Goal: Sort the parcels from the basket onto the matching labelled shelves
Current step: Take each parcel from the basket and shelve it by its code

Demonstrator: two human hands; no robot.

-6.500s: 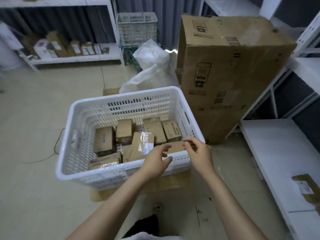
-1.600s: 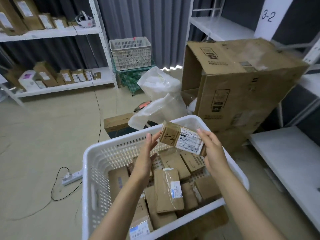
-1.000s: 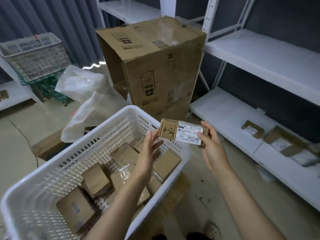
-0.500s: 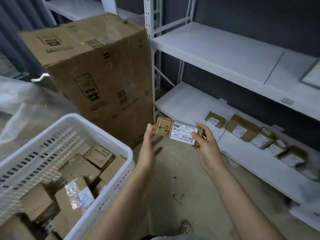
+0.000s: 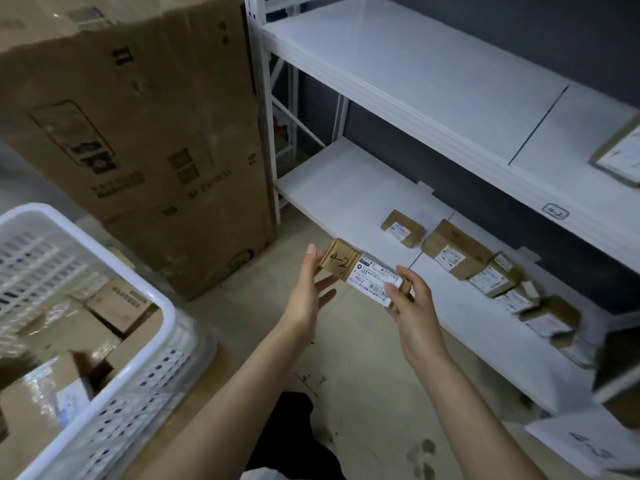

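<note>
One 4-2 parcel point(image 5: 362, 273): left hand point(image 5: 305, 299), fingers straight, touches 9 o'clock end; right hand point(image 5: 415, 313) pinches 3 o'clock end.

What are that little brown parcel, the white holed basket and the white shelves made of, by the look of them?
Small brown parcel: matte cardboard, going by its creased edges, with a smooth white paper label. White perforated basket: moulded plastic, slightly glossy rounded rim, rows of holes. White shelves: probably painted metal, given the punched upright; not certain.
</note>
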